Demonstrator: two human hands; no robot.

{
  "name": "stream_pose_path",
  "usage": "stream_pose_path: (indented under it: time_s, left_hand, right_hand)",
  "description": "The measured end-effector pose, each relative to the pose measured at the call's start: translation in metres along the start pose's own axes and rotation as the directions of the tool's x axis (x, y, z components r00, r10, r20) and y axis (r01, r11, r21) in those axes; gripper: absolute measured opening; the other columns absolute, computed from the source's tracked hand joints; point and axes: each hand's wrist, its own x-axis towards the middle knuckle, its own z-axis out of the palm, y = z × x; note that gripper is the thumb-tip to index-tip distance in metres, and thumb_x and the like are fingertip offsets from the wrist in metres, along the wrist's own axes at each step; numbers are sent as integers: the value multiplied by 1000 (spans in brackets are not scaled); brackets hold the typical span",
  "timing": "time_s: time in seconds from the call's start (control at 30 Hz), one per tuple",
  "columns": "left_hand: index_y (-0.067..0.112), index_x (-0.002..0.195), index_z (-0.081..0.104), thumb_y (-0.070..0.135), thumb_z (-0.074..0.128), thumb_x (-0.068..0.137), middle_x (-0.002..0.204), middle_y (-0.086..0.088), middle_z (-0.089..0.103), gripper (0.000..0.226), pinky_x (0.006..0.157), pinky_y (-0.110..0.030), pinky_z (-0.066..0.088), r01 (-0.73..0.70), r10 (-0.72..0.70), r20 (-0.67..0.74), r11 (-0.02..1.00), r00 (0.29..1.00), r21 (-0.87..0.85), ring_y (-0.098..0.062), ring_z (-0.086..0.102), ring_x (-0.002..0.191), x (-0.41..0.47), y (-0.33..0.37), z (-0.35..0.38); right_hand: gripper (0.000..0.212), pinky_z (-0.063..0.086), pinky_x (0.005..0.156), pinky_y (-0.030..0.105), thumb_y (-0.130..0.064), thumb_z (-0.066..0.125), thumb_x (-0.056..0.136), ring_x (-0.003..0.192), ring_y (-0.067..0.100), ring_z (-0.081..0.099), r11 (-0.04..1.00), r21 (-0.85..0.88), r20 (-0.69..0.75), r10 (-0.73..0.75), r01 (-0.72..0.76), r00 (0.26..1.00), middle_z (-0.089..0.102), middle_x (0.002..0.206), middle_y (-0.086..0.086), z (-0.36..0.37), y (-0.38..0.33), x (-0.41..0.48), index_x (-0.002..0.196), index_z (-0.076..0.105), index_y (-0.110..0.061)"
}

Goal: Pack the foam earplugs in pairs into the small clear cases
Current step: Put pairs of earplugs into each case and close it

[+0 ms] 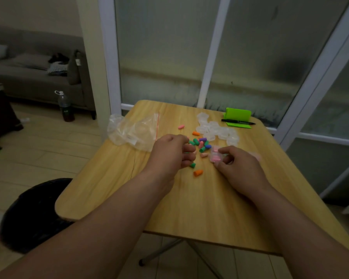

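Holding a clear case (217, 156) of pink earplugs in my right hand (238, 168).
My left hand (169, 152) is curling, fingers narrow, beside the loose earplugs (199, 144); whether it's gripping anything I cannot tell.

Pretty dim room overall, pale tiled floor (48, 141) and a small wood-grain folding table (199, 202) pushed up near big frosted glass panels (163, 51) in white frames (214, 51). Off to the left there's a grey sofa (28, 77) with cushions and some dark stuff piled on it, against a beige wall (32, 13). A plastic bottle (65, 106) of dark liquid stands on the floor just in front of the sofa's end.
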Motion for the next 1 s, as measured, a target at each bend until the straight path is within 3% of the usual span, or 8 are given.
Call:
stream_pose_path:
  time_s: [0.17, 0.3, 0.43, 0.6, 0.73, 0.8, 1.0]
  left_hand:
    - [0, 121, 61, 12, 53, 103, 88, -15, 66, 23, 53, -25, 44, -10, 10, 1, 1000, 1000, 16, -16, 59, 61, 1, 1, -1]
    - [3, 116, 64, 14, 55, 102, 89, -15, 70, 20, 53, -25, 48, -25, 26, -12, 999, 1000, 25, -14, 63, 58, 4, 0, -3]
    - [2, 126, 62, 15, 50, 103, 91, -17, 64, 29, 57, -27, 43, 10, -10, 8, 999, 1000, -38, -24, 58, 76, 7, 7, -1]
    - [2, 126, 63, 39, 38, 110, 90, -13, 73, 48, 62, -29, 54, 53, -52, 16, 997, 998, -59, -27, 65, 82, 14, 11, 3]
    - [4, 121, 65, 42, 38, 110, 97, -13, 74, 48, 66, -31, 55, 47, -47, -1, 997, 999, -56, -26, 67, 83, 20, 14, 4]
    - [4, 120, 66, 42, 38, 111, 97, -13, 73, 48, 65, -31, 55, 42, -42, -3, 997, 999, -60, -26, 67, 83, 21, 15, 4]
    - [1, 126, 62, 37, 41, 110, 97, -14, 70, 45, 59, -28, 52, 62, -60, 17, 995, 998, -75, -26, 64, 82, 20, 18, -1]
  right_hand:
    - [36, 53, 73, 32, -44, 75, 94, 86, 4, 61, 1000, 25, 2, 10, -10, 1000, 66, 93, -12, -2, 0, -1, 128, 66, -33]
    - [26, 48, 72, 32, -38, 67, 100, 93, 8, 61, 996, 83, -103, 49, -40, 993, 68, 104, -9, -6, 7, 3, 125, 69, -29]
    - [19, 47, 73, 33, -27, 63, 103, 100, 14, 61, 983, 145, -212, 143, -114, 967, 69, 110, -4, -19, 15, 27, 119, 72, -23]
    - [18, 58, 80, 42, -38, 65, 92, 88, 25, 71, 976, -1, -150, 216, -218, 965, 71, 111, -3, -20, 26, 74, 109, 67, -31]
    - [39, 45, 62, 34, -57, 65, 91, 81, 26, 66, 922, -300, -94, 227, -245, 969, 70, 88, 3, -11, 22, 102, 96, 69, -18]
    - [49, 43, 61, 34, -65, 66, 89, 83, 28, 66, 877, -392, -79, 268, -277, 960, 68, 88, 6, -8, 16, 107, 92, 66, -16]
    - [30, 44, 63, 33, -45, 71, 89, 83, 28, 67, 835, -412, -72, 369, -365, 927, 68, 89, 7, -5, 10, 114, 86, 60, -18]
